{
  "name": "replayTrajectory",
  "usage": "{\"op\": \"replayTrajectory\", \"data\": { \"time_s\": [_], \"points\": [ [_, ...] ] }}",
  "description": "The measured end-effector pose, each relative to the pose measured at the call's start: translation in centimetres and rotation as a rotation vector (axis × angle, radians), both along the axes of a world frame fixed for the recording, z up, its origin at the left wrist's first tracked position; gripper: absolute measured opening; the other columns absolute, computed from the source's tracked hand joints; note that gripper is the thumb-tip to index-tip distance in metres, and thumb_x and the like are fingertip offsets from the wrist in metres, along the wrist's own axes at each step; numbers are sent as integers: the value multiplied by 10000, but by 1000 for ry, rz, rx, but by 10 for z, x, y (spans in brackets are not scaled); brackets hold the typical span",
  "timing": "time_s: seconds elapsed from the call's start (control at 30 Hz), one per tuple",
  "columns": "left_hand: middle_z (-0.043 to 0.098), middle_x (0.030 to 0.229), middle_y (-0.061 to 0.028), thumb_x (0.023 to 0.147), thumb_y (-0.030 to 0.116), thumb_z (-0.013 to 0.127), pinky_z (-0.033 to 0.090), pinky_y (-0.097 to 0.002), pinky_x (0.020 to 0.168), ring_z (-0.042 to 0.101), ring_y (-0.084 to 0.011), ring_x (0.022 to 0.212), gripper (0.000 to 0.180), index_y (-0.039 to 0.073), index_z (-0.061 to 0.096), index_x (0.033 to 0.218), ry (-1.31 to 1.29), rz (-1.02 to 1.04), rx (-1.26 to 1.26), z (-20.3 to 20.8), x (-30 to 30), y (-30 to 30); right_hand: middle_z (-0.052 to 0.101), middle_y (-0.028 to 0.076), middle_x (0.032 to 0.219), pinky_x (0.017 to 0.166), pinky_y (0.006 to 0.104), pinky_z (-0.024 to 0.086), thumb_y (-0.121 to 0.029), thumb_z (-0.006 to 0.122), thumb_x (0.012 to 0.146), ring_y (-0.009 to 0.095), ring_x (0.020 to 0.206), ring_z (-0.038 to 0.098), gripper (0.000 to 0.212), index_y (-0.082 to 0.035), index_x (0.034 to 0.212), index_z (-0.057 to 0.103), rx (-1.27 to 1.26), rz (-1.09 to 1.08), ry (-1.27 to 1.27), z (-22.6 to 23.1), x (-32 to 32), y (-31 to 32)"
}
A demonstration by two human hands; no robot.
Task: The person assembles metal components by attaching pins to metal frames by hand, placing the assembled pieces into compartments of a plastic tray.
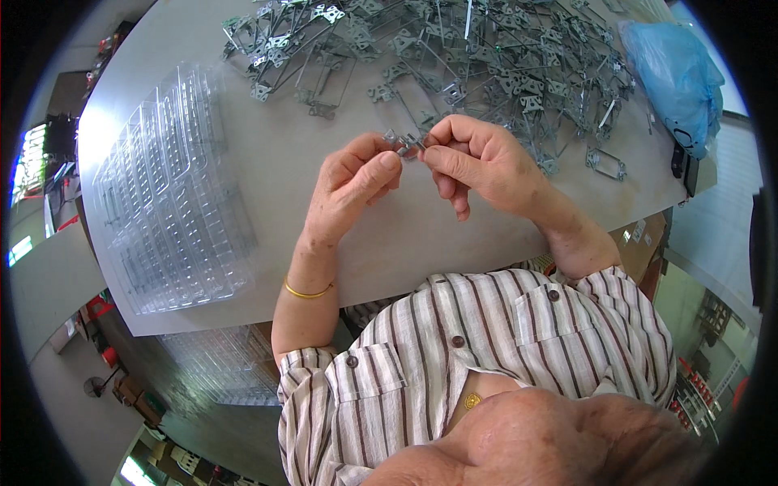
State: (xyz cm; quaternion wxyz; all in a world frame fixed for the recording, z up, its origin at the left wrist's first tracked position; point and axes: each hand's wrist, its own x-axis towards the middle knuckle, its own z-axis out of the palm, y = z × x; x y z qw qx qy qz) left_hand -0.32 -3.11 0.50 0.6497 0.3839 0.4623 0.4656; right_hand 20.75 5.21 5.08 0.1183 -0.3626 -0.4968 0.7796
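Between my two hands, above the pale table, is a small grey metal bracket [405, 144] whose exact form is partly covered by my fingers. My left hand [356, 178] pinches its left side between thumb and fingers. From the right, my right hand [482, 162] grips the other side with thumb and forefinger, its lower fingers loosely curled. Just beyond my hands lies a large heap of similar metal brackets joined by thin rods [519, 65]. One such rod-and-bracket frame [606, 164] lies apart, right of my right hand.
A stack of clear plastic trays with moulded pockets [174, 194] covers the table's left side. At the far right sits a blue plastic bag [677, 81]. More clear trays [223, 364] stand below the table's front left edge, and a cardboard box [640, 247] is under its right side.
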Motion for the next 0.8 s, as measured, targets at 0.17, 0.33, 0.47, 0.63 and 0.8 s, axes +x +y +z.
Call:
{"op": "replayTrajectory", "data": {
  "time_s": [0.17,0.33,0.47,0.63,0.8],
  "points": [
    [574,792,-3,973,317,659,324,-217,563,452,-56,660,386,-23,618,1151,46,-5,48,-1,-2,-4,651,43,741,501,243,527,-224,610,1015,116,558,638,246,15,1065,582,-90,8,21,-3,-2,2],
    [676,974,-70,933,239,726,467,-241,674,605,-102,835,408,-41,605,1204,83,-82,122,-2,-4,-2,647,45,736,498,238,524,-233,610,1016,115,555,636,247,9,1059,584,-88,13,34,-3,0,5],
    [704,1071,-123,930,237,732,526,-296,796,657,-168,965,424,-23,599,1237,40,-103,128,3,-9,-2,647,41,740,522,241,526,-220,595,1021,112,554,625,217,-5,1043,581,-18,117,40,-2,7,8],
    [678,1199,-205,948,279,694,502,-424,957,658,-299,1080,492,-13,534,1310,-185,72,252,-6,-7,1,665,43,807,572,255,542,-206,581,1025,109,624,641,186,-21,1025,578,101,101,23,-2,4,8],
    [587,1356,-249,954,274,676,399,-539,1092,567,-396,1269,511,37,474,1358,-250,155,462,-11,-3,5,667,64,961,646,267,561,-201,576,1028,123,822,667,177,-26,1050,562,193,-29,91,-14,1,3]
  ]
}}
